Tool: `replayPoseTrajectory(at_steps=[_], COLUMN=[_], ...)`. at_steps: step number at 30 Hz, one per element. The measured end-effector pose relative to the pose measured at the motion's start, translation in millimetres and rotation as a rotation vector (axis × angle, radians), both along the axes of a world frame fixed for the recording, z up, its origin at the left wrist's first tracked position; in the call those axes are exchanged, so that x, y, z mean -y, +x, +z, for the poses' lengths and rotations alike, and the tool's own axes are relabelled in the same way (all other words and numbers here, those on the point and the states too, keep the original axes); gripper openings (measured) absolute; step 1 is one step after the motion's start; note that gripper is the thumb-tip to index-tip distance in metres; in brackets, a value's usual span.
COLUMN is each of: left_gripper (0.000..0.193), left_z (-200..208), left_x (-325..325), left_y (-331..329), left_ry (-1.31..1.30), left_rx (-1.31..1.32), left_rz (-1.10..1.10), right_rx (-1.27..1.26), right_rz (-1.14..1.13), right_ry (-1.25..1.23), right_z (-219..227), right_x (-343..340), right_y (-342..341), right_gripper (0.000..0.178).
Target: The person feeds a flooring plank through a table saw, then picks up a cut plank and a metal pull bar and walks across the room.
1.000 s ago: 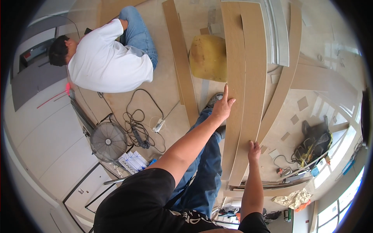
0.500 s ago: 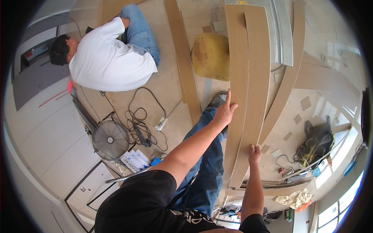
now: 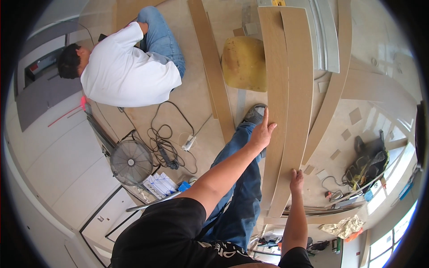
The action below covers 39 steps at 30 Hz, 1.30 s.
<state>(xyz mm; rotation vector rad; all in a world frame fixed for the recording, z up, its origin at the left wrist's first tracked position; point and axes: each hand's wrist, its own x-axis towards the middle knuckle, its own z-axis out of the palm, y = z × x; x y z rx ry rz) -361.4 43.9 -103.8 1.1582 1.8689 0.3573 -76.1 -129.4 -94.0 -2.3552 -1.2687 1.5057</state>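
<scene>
Two long light-brown wooden planks lie lengthwise in front of me, the right plank partly overlapping the left plank. My left hand is at the left plank's outer edge, index finger stretched along it and thumb on its top face. Its other fingers are mostly hidden. Nearer to me, my right hand grips the outer edge of the right plank, thumb on top and the other fingers out of sight.
A yellow stool stands beside the planks. A co-worker in a white shirt crouches at the far left. Below are a black fan and tangled cables. More planks lie on the floor; a dark tool bag sits at right.
The whole view has shifted slightly to the right. Both hands stay at the same plank edges, with little visible movement along them.
</scene>
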Motion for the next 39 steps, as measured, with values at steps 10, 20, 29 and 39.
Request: replayPoseTrajectory(at_steps=[10, 20, 29, 39], left_gripper=[0.08, 0.079, 0.079, 0.079], left_z=[7, 14, 11, -1], left_x=[3, 4, 6, 17], left_y=[1, 2, -1, -2], left_ry=[-0.098, -0.12, -0.105, -0.113], left_rx=[0.011, -0.018, 0.052, 0.055], left_rz=[-0.006, -0.026, 0.008, -0.022], right_rx=[0.032, -0.045, -0.019, -0.039], right_rz=[0.035, -0.001, 0.044, 0.052], right_ry=[0.004, -0.033, -0.048, -0.047], right_z=[1, 7, 3, -3], right_x=[8, 7, 17, 26], right_y=[0, -2, 0, 3], right_gripper=[0.039, 0.035, 0.036, 0.037])
